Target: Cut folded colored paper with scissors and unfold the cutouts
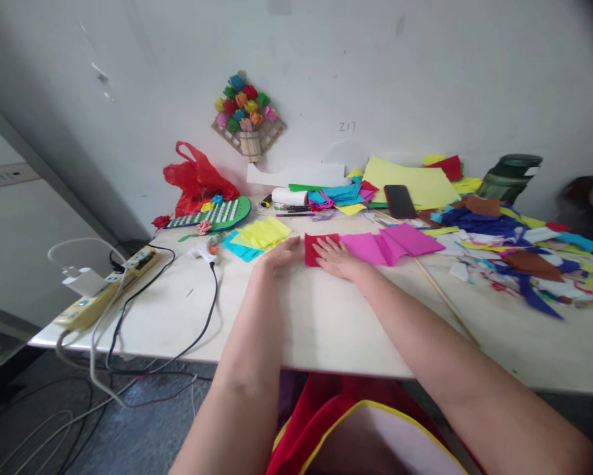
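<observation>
Red rectangular paper sheet (309, 251): flat on white tabletop (326, 323); laying-out appears done, no shaping evident yet.
Right hand (336, 259): fingers slightly apart, flat on sheet.
Left hand (283, 254): beside sheet's left edge; finger spacing cannot be told.
Magenta creased paper (411, 240): adjoins, right side.

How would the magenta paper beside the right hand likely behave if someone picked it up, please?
The magenta paper looks thin, so probably light and floppy. Its creases suggest it might bend there. Spread low on the table, it would likely slide rather than tip.
</observation>
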